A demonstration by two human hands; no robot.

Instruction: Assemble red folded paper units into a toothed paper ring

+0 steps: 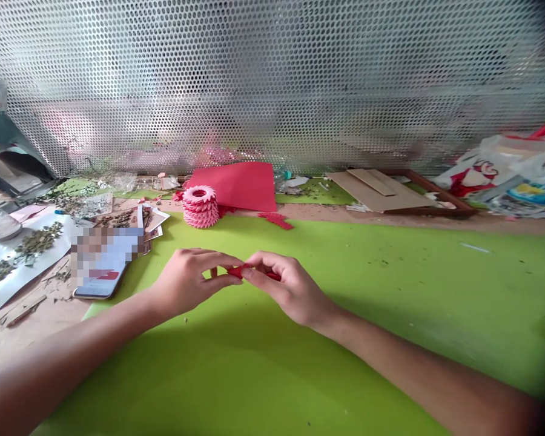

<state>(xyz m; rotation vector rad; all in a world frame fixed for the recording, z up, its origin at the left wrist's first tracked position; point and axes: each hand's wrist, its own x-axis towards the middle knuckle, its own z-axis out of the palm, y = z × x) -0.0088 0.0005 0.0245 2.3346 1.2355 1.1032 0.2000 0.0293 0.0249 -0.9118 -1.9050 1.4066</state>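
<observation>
Between my two hands, above the green mat [236, 375], is a small folded piece of red paper [236, 271]. My left hand [191, 278] pinches its left end between thumb and fingertips. Around its right part, the thumb and curled fingers of my right hand [290, 284] are closed, hiding much of it. Just beyond the hands stands a round stack of pink and white interlocked folded paper pieces [200, 207], with a hole in its top. A short row of red folded pieces [276, 220] lies to its right.
A red paper sheet [245, 184] lies behind the stack. At left are a phone [102, 281] and white paper with dried plant bits [49, 245]. Cardboard [376, 189] and plastic bags [518, 175] sit at back right, before a perforated metal panel [272, 79]. Another person [4, 133] is far left.
</observation>
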